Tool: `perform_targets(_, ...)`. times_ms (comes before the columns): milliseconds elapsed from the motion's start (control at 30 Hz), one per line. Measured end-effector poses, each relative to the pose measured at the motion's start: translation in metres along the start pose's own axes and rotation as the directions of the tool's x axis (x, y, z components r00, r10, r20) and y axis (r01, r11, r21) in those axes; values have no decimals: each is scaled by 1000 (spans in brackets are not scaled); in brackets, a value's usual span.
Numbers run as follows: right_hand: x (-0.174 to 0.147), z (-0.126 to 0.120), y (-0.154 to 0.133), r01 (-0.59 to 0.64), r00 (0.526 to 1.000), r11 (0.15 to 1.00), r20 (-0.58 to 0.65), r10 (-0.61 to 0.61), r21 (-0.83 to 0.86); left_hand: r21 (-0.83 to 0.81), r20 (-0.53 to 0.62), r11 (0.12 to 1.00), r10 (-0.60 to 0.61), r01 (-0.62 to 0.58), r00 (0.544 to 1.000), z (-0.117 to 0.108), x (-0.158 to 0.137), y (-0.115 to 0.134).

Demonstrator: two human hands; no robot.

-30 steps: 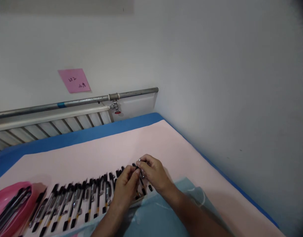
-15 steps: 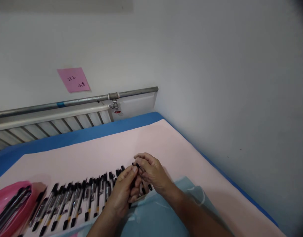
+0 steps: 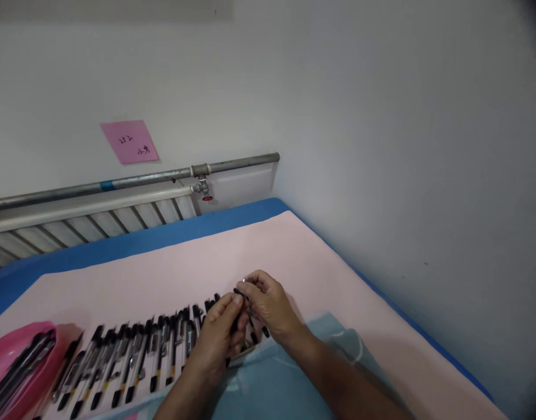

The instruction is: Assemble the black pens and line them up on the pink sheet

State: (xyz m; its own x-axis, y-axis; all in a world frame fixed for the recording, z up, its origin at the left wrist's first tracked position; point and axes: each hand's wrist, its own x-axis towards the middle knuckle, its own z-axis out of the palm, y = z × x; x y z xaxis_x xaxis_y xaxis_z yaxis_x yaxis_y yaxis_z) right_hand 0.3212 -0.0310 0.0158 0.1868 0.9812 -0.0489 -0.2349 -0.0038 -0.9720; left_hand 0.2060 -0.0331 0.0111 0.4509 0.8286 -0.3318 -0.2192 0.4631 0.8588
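Note:
My left hand (image 3: pixel 217 335) is closed, thumb against the fingers, around a pen. The pen's black end (image 3: pixel 237 291) sticks out above the thumb; most of its body is hidden by the hand. Close against it, my right hand (image 3: pixel 270 306) is pinched, and a small pale glint (image 3: pixel 245 279) shows at its fingertips, too small to name. Left of my hands, many clear-barrelled pens (image 3: pixel 132 364) with black ends lie side by side in a row. A few more black pen ends (image 3: pixel 265 332) show under my right hand.
A pink basin (image 3: pixel 53 373) holding several dark pens stands at the lower left. Pale pink sheeting (image 3: pixel 171 262) covers the blue table surface (image 3: pixel 215 219). Light blue plastic (image 3: pixel 285 379) lies at the near edge. Behind are a radiator (image 3: pixel 88 224), a pipe (image 3: pixel 163 176) and the walls.
The fingers of my right hand have shifted slightly up, and a pale glint now shows at their tips. My left hand stays nearly in place on the pen.

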Motion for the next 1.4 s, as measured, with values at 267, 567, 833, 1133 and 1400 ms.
perform_targets(267, 0, -1, 1, -25, 996, 999, 83, 22, 28, 28, -21, 999, -14, 15, 1000, 1, 0, 1)
perform_targets(567, 1, -3, 4, -96, 993, 991, 72, 90, 96, 81, -3, 997, 0, 0, 1000, 1, 0, -1)
perform_targets(833, 0, -2, 0, -137, 985, 980, 123, 120, 142, 79, -19, 997, -4, 6, 1000, 0, 1, 2)
perform_targets(1133, 2, -4, 3, -128, 980, 981, 172, 102, 146, 88, -21, 996, -19, 21, 1000, 2, -1, 5)
perform_targets(1400, 2, -2, 3, -117, 991, 986, 73, 109, 119, 120, -33, 993, 0, 3, 999, 4, 0, 6)
